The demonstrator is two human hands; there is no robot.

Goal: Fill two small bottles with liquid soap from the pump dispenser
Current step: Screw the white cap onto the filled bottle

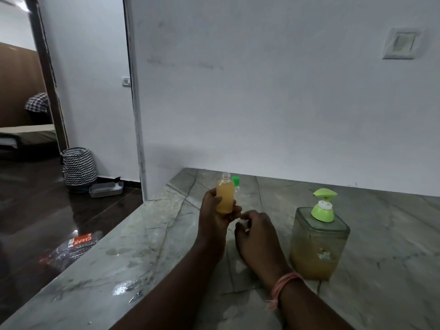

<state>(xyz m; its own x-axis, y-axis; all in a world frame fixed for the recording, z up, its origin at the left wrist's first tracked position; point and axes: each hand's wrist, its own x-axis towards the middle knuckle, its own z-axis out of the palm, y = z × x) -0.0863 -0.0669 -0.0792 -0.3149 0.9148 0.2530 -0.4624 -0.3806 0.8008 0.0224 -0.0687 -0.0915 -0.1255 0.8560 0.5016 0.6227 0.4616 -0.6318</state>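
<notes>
My left hand holds a small clear bottle upright above the marble counter; it is nearly full of amber soap and its threaded neck is uncapped. Just to its right my right hand has curled fingers that pinch something small and white, possibly a cap. A second small bottle with a green cap stands behind the held one, mostly hidden. The square pump dispenser with a green pump head stands at the right, about a third full of amber soap.
The grey marble counter meets a white wall at the back and drops off on the left to a dark glossy floor. On that floor lie a plastic packet, a patterned basket and a grey tray.
</notes>
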